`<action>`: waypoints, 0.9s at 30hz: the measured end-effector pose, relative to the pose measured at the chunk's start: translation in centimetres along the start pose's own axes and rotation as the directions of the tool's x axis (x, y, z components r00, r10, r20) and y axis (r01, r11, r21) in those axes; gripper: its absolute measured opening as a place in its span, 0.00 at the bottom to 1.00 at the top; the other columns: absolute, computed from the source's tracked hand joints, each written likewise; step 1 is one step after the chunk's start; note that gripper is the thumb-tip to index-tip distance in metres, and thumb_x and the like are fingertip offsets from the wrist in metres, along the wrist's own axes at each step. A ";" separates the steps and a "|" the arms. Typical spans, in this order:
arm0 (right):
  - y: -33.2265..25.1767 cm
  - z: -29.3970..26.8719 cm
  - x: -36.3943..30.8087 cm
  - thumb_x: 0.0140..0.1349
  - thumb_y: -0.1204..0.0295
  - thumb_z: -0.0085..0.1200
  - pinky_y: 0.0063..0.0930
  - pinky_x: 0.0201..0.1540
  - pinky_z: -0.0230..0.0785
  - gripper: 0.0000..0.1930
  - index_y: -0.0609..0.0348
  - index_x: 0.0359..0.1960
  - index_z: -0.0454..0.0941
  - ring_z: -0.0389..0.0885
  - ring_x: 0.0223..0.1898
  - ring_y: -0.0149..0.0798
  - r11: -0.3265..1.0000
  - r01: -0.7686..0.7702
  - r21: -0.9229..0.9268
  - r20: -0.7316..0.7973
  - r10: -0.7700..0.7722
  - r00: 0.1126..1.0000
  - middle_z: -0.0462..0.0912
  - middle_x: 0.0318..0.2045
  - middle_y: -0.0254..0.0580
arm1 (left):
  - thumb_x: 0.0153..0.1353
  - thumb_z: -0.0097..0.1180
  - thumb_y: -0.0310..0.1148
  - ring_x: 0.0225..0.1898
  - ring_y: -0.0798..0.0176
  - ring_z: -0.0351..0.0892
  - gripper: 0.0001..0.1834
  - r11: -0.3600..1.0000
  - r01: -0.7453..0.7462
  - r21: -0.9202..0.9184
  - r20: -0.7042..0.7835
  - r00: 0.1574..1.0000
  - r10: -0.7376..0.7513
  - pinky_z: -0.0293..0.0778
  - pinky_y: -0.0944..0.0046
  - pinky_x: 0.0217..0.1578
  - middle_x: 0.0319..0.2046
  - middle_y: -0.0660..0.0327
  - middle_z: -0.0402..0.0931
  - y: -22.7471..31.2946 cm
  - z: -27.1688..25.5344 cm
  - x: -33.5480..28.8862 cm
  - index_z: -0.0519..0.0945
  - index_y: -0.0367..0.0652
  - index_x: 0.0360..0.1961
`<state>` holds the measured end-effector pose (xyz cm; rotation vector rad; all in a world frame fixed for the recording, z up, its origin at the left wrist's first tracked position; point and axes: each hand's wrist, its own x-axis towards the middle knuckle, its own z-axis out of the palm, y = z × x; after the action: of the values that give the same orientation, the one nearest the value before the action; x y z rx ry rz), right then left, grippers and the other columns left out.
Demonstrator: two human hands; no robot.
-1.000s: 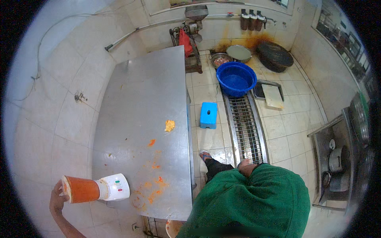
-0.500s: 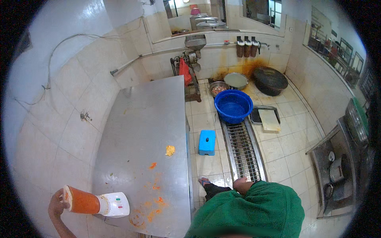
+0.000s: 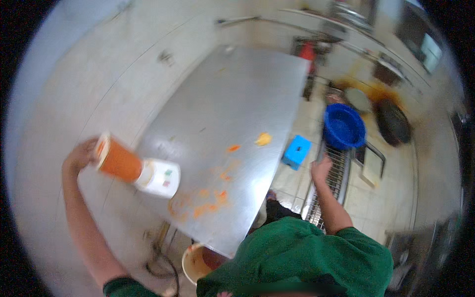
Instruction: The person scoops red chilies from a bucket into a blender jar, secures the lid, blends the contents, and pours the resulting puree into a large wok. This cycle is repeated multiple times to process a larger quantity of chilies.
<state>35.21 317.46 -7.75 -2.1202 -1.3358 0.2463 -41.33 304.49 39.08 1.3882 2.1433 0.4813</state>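
My left hand (image 3: pixel 81 154) is closed over the lid end of a blender (image 3: pixel 118 159). Its clear jar is filled with orange-red paste, and its white base (image 3: pixel 159 178) sits at the near left edge of a steel table (image 3: pixel 222 94). Part of the lid is hidden by my fingers. To the right of the table, my right hand (image 3: pixel 322 169) hangs over the floor grate (image 3: pixel 336 171); its fingers are blurred, and nothing shows in them. Orange smears (image 3: pixel 210 205) and a yellow lump (image 3: pixel 263 139) lie on the tabletop.
On the floor right of the table are a light-blue stool (image 3: pixel 297 152), a big blue tub (image 3: pixel 345 126) and a dark round basin (image 3: pixel 393 123). A pale bucket (image 3: pixel 190 267) with reddish contents stands by the table's near edge, close to dark cables (image 3: pixel 170 267).
My view has swung left, so the table and floor items appear farther right. My right forearm now stretches out over the grate. My left hand stays on the blender.
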 end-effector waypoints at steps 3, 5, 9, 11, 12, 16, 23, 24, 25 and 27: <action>-6.7 -1.4 1.5 0.55 0.74 0.62 0.50 0.70 0.51 0.42 0.67 0.71 0.55 0.59 0.65 0.62 0.926 0.333 0.180 -0.201 -0.297 0.934 0.61 0.65 0.67 | 0.47 0.63 0.20 0.59 0.57 0.75 0.42 0.997 0.010 0.079 -0.034 0.999 -0.007 0.74 0.55 0.59 0.60 0.57 0.77 0.5 0.7 -0.2 0.71 0.46 0.68; -11.8 -1.9 1.1 0.58 0.77 0.58 0.45 0.65 0.60 0.39 0.63 0.72 0.56 0.62 0.62 0.60 0.820 0.449 0.355 -0.242 -0.384 0.891 0.56 0.66 0.65 | 0.45 0.66 0.20 0.65 0.54 0.71 0.45 0.992 0.066 0.109 0.014 0.998 -0.068 0.66 0.54 0.66 0.63 0.56 0.75 1.2 0.9 -0.6 0.70 0.48 0.69; -20.8 -2.2 -1.6 0.59 0.78 0.57 0.39 0.56 0.70 0.37 0.55 0.72 0.59 0.68 0.58 0.52 0.760 0.351 0.547 -0.032 -0.400 0.916 0.54 0.68 0.59 | 0.45 0.68 0.24 0.66 0.50 0.70 0.46 0.934 0.125 0.336 -0.083 0.991 -0.103 0.64 0.53 0.67 0.66 0.53 0.72 3.3 1.2 -1.7 0.69 0.51 0.70; -24.4 -1.7 -3.0 0.59 0.77 0.57 0.39 0.60 0.67 0.37 0.55 0.72 0.60 0.66 0.60 0.54 0.684 0.406 0.606 -0.003 -0.508 0.861 0.52 0.68 0.63 | 0.46 0.69 0.24 0.67 0.51 0.69 0.46 0.932 0.136 0.337 -0.075 0.990 -0.118 0.63 0.54 0.68 0.66 0.54 0.71 4.3 1.3 -2.1 0.69 0.52 0.70; -26.0 -1.3 -3.7 0.59 0.77 0.57 0.39 0.60 0.67 0.36 0.56 0.71 0.60 0.66 0.60 0.54 0.669 0.435 0.602 0.013 -0.553 0.833 0.52 0.68 0.63 | 0.47 0.70 0.24 0.67 0.51 0.69 0.46 0.930 0.146 0.337 -0.065 0.989 -0.131 0.63 0.54 0.68 0.66 0.54 0.71 4.6 1.4 -2.3 0.69 0.53 0.70; -31.4 1.3 -6.7 0.59 0.78 0.56 0.40 0.59 0.68 0.33 0.56 0.69 0.63 0.66 0.60 0.55 0.598 0.471 0.648 0.116 -0.689 0.716 0.54 0.68 0.62 | 0.47 0.70 0.23 0.67 0.50 0.69 0.45 0.908 0.190 0.373 -0.107 0.981 -0.161 0.62 0.53 0.69 0.66 0.54 0.72 4.9 1.7 -2.7 0.69 0.53 0.70; -38.2 4.1 -12.0 0.58 0.78 0.57 0.40 0.58 0.70 0.31 0.58 0.66 0.67 0.70 0.58 0.54 0.530 0.446 0.721 0.284 -0.813 0.508 0.59 0.65 0.61 | 0.49 0.69 0.22 0.68 0.49 0.68 0.44 0.922 0.197 0.333 -0.117 0.979 -0.167 0.60 0.51 0.70 0.66 0.54 0.72 5.0 2.1 -2.7 0.70 0.53 0.70; -38.9 4.3 -12.6 0.59 0.78 0.57 0.40 0.58 0.70 0.30 0.58 0.66 0.67 0.71 0.57 0.54 0.514 0.451 0.730 0.280 -0.827 0.488 0.59 0.65 0.61 | 0.51 0.69 0.22 0.69 0.49 0.66 0.43 0.925 0.208 0.317 -0.113 0.977 -0.181 0.58 0.50 0.71 0.67 0.54 0.70 5.1 2.0 -2.7 0.69 0.52 0.70; -39.6 4.5 -13.1 0.59 0.78 0.57 0.40 0.58 0.70 0.30 0.58 0.65 0.68 0.71 0.57 0.54 0.498 0.445 0.744 0.283 -0.839 0.465 0.60 0.65 0.61 | 0.51 0.69 0.22 0.69 0.49 0.66 0.43 0.920 0.216 0.328 -0.105 0.976 -0.192 0.58 0.51 0.71 0.67 0.54 0.70 5.2 2.0 -2.6 0.70 0.52 0.70; -40.8 5.1 -14.0 0.59 0.78 0.57 0.40 0.57 0.71 0.28 0.57 0.64 0.70 0.72 0.56 0.53 0.463 0.463 0.756 0.264 -0.863 0.431 0.62 0.63 0.60 | 0.51 0.69 0.22 0.70 0.49 0.65 0.43 0.913 0.221 0.344 -0.098 0.975 -0.199 0.58 0.51 0.72 0.67 0.55 0.70 5.2 1.8 -2.5 0.70 0.51 0.70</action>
<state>-4.38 319.68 9.87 -0.7657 -2.0838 0.9332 -35.68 304.30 41.15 1.3121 2.4846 0.0531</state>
